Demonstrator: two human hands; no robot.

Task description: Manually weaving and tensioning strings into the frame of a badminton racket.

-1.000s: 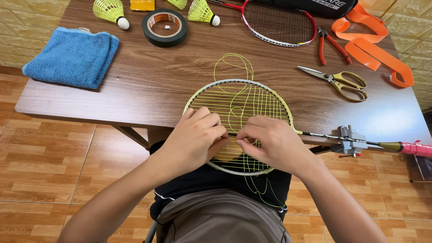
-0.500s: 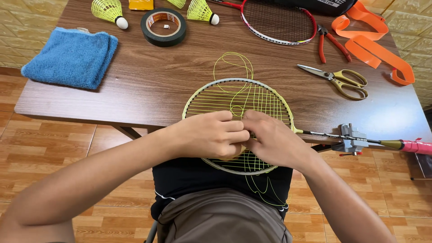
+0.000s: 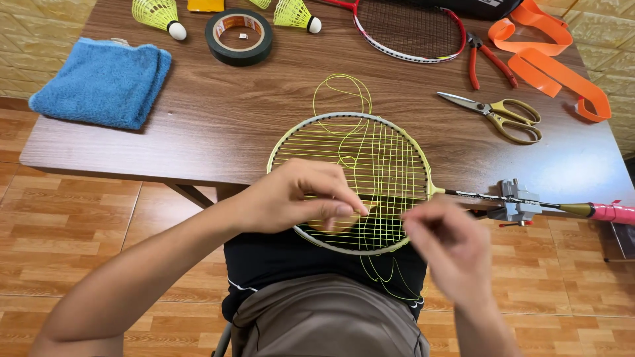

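My left hand rests on the badminton racket, which lies half over the near edge of the wooden table, thumb and forefinger pinched on a yellow string. My right hand is blurred beside the frame, fingers loosely curled; whether it holds string I cannot tell.

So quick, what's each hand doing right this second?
Left hand: fingertips pinched shut on the yellow string over the racket head.
Right hand: blurred beside the frame; fingers look pinched, but holding anything cannot be told.
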